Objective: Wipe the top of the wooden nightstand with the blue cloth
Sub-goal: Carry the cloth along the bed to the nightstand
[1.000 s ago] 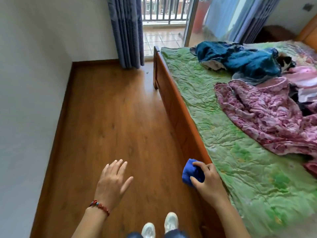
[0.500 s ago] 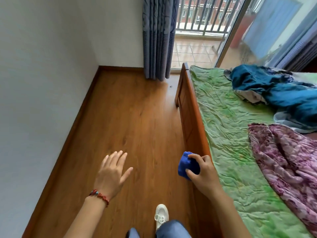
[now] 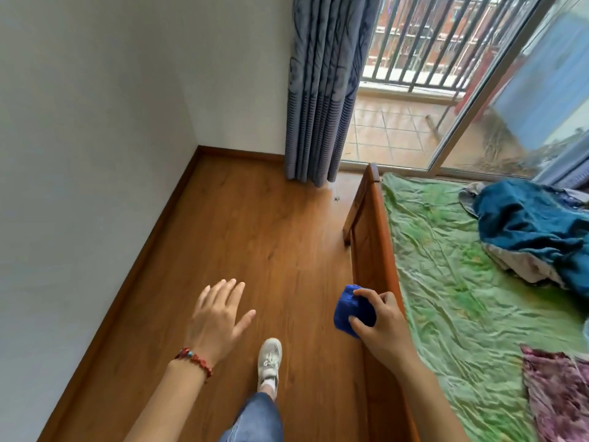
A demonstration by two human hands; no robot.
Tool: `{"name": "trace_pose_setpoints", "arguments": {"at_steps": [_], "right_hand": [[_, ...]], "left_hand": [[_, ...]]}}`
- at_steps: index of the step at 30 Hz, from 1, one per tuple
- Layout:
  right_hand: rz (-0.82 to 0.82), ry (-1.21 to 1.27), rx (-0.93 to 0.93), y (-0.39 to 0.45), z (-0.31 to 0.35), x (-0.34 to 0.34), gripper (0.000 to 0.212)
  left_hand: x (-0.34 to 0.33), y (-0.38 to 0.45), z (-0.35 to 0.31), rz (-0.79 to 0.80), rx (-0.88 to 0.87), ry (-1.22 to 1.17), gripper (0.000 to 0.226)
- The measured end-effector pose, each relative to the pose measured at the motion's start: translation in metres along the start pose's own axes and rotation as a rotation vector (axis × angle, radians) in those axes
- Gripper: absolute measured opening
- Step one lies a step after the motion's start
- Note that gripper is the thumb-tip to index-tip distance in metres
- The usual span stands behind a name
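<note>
— What do I have on the head camera?

— A bedroom, seen from above the hands. My right hand holds the blue cloth, bunched into a ball; the grip is clenched round it, thumb and fingertips pressing into the fabric. The cloth hangs in the air just beside the wooden side rail of the bed, above the wooden floor.

— And the other hand?

— My left hand is released, fingers straight and slightly spread, palm down over the floor and holding nothing. A red beaded bracelet circles its wrist.

— The nightstand?

— I cannot find it in this view.

— What else shows?

— One white sneaker planted on the floor between the two hands, below it a blue jeans leg. A crumpled green sheet covers the bed; a dark teal garment lies heaped at its far right, and a purple patterned fabric lies at the near right edge. A grey-blue curtain hangs in the corner beside a white wall. Past the glass door, a tiled balcony with a railing.
</note>
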State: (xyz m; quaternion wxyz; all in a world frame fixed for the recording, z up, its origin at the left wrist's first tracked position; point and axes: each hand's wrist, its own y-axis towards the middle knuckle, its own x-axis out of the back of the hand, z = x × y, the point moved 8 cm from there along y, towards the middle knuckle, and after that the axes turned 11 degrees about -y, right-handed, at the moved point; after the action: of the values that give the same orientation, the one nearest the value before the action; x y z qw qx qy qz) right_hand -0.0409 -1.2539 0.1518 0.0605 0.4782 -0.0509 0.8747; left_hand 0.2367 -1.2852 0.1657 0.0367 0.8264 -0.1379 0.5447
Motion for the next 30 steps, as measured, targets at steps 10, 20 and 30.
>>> {"name": "trace_pose_setpoints", "arguments": {"at_steps": [10, 20, 30], "right_hand": [[-0.093, 0.024, -0.074, 0.227, 0.033, 0.023, 0.043], [-0.109, 0.021, -0.139, 0.409, 0.010, 0.036, 0.043], [-0.108, 0.024, -0.184, 0.596, -0.010, 0.074, 0.044]], "left_hand": [[0.067, 0.236, 0.019, -0.026, -0.110, 0.029, 0.083], [0.069, 0.435, 0.010, 0.021, -0.145, 0.006, 0.083], [0.087, 0.626, -0.024, 0.059, -0.205, 0.018, 0.082]]}}
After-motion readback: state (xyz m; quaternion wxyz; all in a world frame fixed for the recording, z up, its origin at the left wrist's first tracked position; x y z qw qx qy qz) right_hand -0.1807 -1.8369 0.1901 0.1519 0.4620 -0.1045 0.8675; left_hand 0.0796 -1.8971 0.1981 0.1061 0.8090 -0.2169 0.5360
